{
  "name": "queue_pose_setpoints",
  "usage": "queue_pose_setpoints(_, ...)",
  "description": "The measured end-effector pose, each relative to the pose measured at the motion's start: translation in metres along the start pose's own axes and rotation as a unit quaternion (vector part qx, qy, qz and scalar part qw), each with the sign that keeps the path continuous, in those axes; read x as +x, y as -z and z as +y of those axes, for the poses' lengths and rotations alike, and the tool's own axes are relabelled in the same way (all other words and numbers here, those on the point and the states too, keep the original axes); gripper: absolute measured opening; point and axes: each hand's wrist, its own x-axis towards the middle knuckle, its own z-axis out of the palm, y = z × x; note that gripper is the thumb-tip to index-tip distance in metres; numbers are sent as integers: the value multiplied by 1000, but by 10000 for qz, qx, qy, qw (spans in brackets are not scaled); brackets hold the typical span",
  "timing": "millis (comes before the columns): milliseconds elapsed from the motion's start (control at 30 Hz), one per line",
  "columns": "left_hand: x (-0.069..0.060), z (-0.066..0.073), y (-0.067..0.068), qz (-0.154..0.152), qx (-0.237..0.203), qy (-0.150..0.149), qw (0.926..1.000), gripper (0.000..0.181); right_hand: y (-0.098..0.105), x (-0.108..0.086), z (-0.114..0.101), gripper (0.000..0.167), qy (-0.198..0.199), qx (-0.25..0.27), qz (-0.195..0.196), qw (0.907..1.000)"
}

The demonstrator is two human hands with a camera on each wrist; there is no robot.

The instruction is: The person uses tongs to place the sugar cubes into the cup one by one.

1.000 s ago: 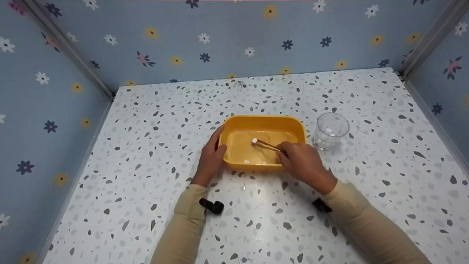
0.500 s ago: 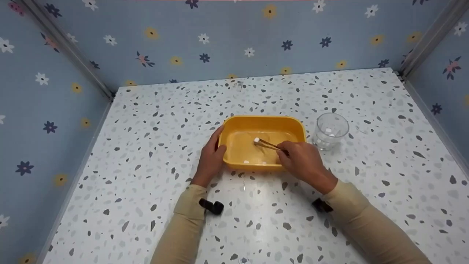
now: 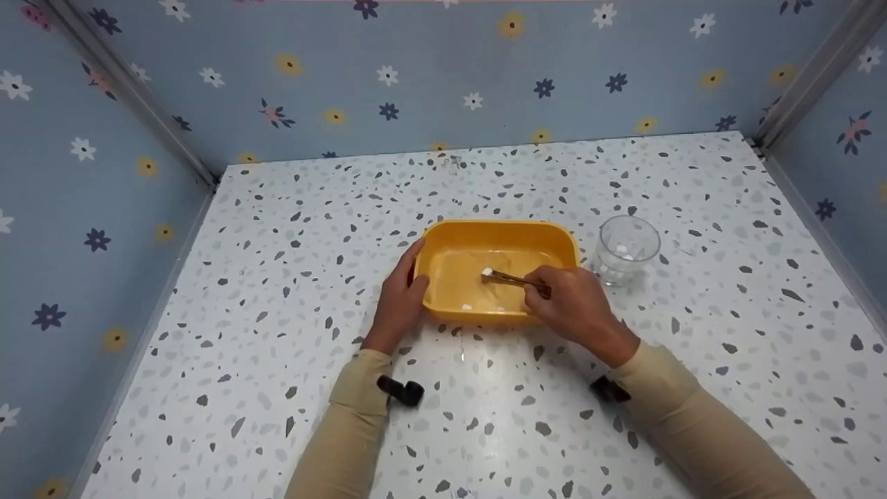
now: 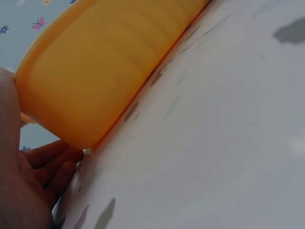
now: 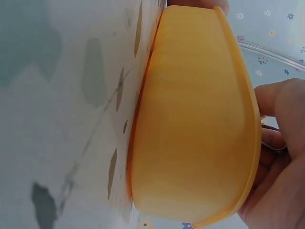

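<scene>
Left hand (image 3: 400, 294) grips yellow tub (image 3: 499, 237), left edge; right hand (image 3: 576, 306) pinches tweezers (image 3: 510, 279) inside; glass (image 3: 629, 259) near right edge.

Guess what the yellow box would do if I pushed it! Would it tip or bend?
The yellow box would probably slide rather than tip, because it is low and wide. It seems fairly stiff: its walls aren't bent in beside the left hand. It may be light for its size, since its rim looks thin.

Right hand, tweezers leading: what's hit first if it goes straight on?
Probably the inner wall of the yellow tub beside the left hand. The tweezers may slope downward, so its floor could come first; depth is unclear.
</scene>
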Motion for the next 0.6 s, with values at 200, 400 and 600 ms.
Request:
queue_pose_setpoints(200,-1,0,0,-23,-21,31,10000,62,0,0,1,7,75,91,57,9999)
queue_pose_setpoints(400,-1,0,0,-26,21,-21,10000,62,1,-1,1,8,94,121,175,9997)
queue_pose_setpoints(600,0,1,0,-34,9,7,10000,62,2,-1,1,12,49,186,226,9996)
